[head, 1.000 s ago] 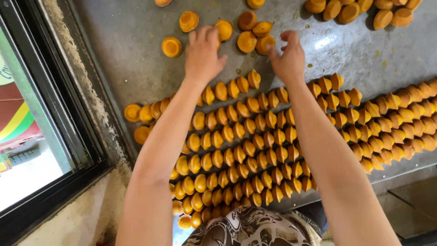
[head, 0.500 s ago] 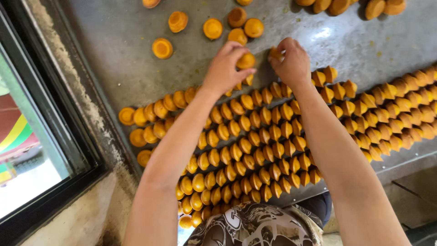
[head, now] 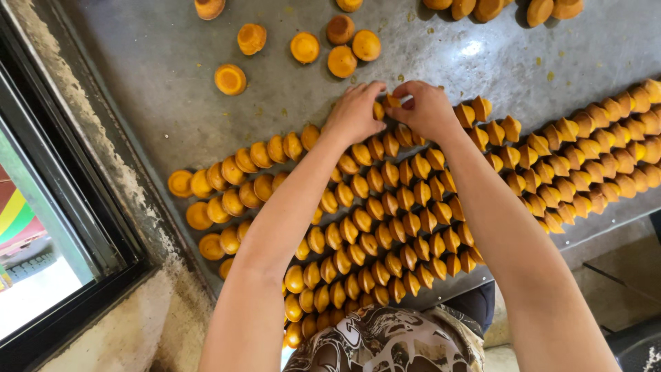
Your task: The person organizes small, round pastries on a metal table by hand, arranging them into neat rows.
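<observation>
Left hand and right hand meet fingertip to fingertip, both pinched on one orange cake at the far end of the top row. Rows run diagonally across the metal table. Loose cakes lie just beyond, slightly nearer the left hand.

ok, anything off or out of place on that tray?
A few cakes lie loose above the packed rows, some tipped over. Crumbs speckle the metal tray. Both hands, left and right, pinch cakes at the top row. No visible damage.
</observation>
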